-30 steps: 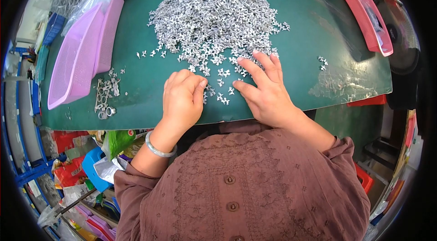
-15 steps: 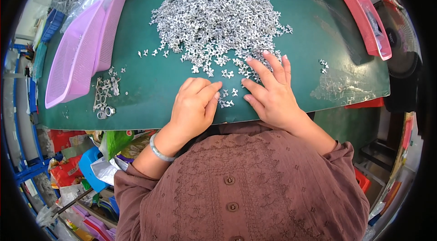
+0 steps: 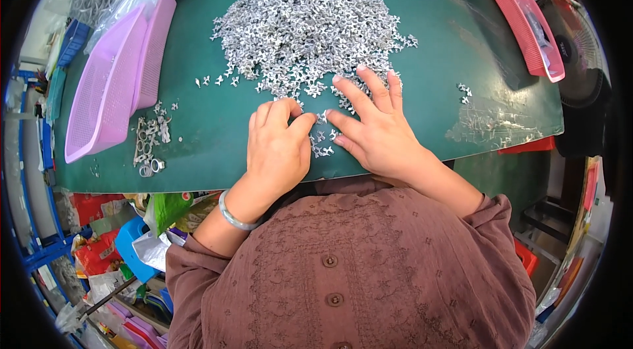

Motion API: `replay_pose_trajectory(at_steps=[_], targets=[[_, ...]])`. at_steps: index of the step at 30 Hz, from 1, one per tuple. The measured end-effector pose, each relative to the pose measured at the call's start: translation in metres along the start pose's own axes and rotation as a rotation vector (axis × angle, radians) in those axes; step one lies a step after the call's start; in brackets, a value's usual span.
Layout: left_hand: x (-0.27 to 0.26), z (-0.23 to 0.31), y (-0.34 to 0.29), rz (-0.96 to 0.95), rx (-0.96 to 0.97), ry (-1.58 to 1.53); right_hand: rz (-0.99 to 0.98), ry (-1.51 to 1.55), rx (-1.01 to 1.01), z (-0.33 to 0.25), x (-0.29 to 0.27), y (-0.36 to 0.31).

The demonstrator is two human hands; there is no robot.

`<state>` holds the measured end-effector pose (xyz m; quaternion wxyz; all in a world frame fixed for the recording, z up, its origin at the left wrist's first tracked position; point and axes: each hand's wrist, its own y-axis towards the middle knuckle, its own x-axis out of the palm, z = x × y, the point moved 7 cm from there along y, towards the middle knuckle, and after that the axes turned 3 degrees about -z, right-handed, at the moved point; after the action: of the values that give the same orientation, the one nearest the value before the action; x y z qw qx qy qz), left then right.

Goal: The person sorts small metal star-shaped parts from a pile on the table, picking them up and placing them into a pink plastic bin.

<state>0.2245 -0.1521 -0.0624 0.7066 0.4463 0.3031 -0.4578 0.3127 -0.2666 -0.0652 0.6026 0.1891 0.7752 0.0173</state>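
Green table [image 3: 198, 145] — silver parts heap [image 3: 306, 26], lilac basket [image 3: 112, 85], red basket [image 3: 531, 26]

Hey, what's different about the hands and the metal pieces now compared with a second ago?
Both hands drew closer together: the left hand shifted right, curled over a few small metal pieces near the table's front edge, while the right hand pulled in beside it, fingers spread at the big pile. The pile, purple basket and green table stayed put.

Parts heap [image 3: 310, 26] behind hands [image 3: 330, 138]; basket [image 3: 112, 85] left, tray [image 3: 527, 26] right.
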Motion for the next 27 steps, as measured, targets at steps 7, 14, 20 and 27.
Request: replay_pose_trajectory(at_steps=[7, 14, 20, 27], targets=[[0.0, 0.007, -0.001, -0.033, 0.037, -0.026, 0.015, 0.046, 0.0, 0.007, -0.004, -0.01], [0.003, 0.013, 0.001, -0.063, 0.108, -0.116, 0.016, 0.038, 0.003, 0.005, -0.008, -0.013], [0.008, 0.012, 0.015, -0.038, 0.073, -0.067, 0.128, 0.06, 0.048, 0.018, -0.018, -0.023], [0.018, 0.013, 0.022, -0.089, 0.094, -0.057, 0.193, 0.026, 0.102, 0.029, -0.019, -0.032]])
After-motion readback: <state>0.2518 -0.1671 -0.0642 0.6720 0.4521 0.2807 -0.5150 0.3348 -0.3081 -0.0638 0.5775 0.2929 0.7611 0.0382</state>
